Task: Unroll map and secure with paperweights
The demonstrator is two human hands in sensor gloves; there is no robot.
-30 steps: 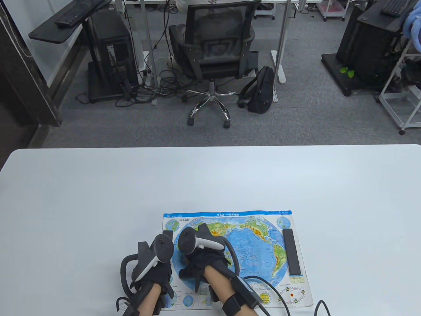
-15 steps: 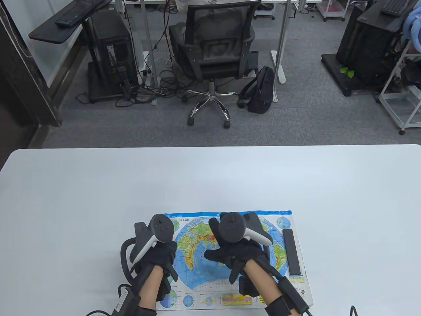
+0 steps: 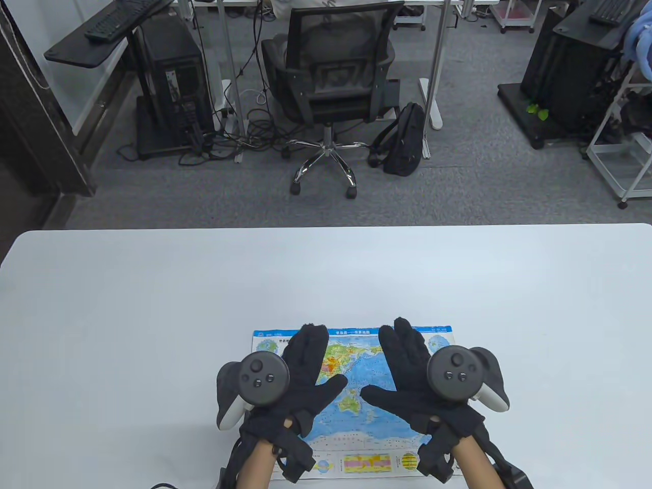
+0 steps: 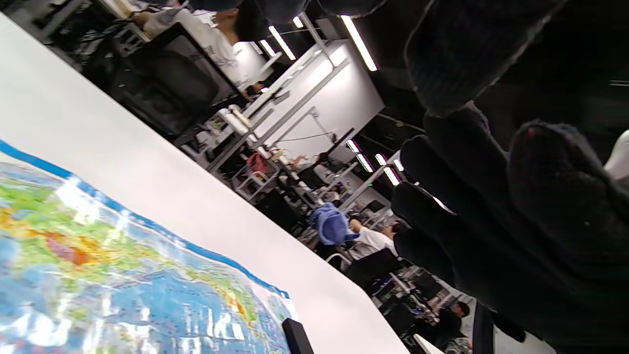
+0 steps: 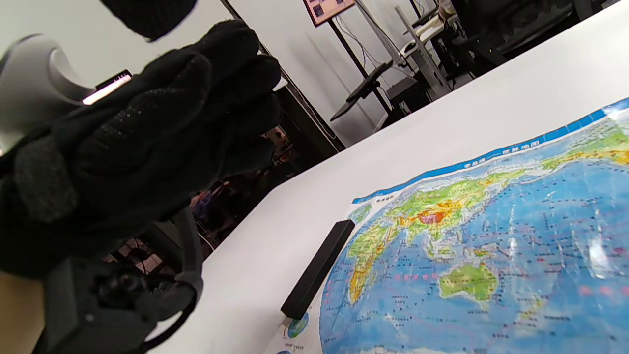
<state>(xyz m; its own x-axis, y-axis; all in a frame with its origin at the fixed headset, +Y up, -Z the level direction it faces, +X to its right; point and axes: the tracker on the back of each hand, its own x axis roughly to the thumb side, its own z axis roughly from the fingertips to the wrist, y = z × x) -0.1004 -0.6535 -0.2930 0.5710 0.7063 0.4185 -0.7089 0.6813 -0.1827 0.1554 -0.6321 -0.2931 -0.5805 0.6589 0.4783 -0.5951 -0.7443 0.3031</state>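
While the map (image 3: 356, 387) lies unrolled and flat on the white desk (image 3: 153, 305), close to its near edge, you have both hands spread above it. Your left hand (image 3: 300, 377) sits over the map's left half, fingers extended toward the map's far edge and thumb angled inward; the grip is wide and holds nothing. Your right hand (image 3: 412, 377) mirrors it over the map's right half, fingers together and straight, thumb pointing toward the left thumb; the grip is likewise wide and holds nothing. Whether the palms actually press the paper cannot be told from the table view.

Right wrist view: a dark paperweight bar (image 5: 318, 269) lies along the map's left margin, partly on the paper. Left wrist view: the end of a second dark bar (image 4: 296, 337) shows at the map's right margin, beside its blue border. Both bars are hidden under your trackers in the table view.

Beyond the desk's far edge, straight out from the map, stands an office chair (image 3: 333, 81) with a black backpack (image 3: 405, 140) beside it.
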